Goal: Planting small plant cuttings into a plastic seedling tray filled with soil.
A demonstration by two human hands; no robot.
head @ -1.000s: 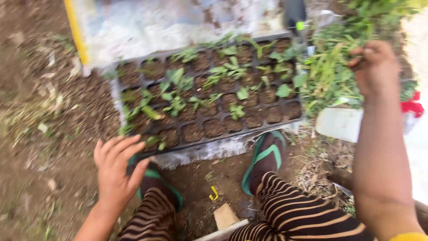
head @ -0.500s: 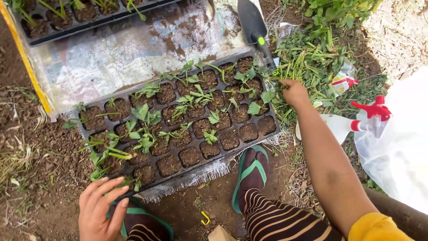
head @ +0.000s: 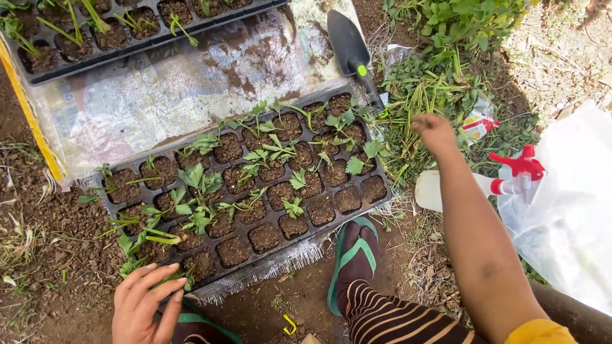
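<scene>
On the ground at my 12 o'clock lies the black seedling tray (head: 347,200), long axis running 10 to 4. My left hand (head: 145,310) rests open-palmed, empty, at its near corner. My right hand (head: 436,132) hovers loosely curled over cut greens (head: 427,95) at 2 o'clock; can't tell if it holds any. Trowel (head: 352,52) just beyond; spray bottle (head: 503,185) crowds the right.
</scene>
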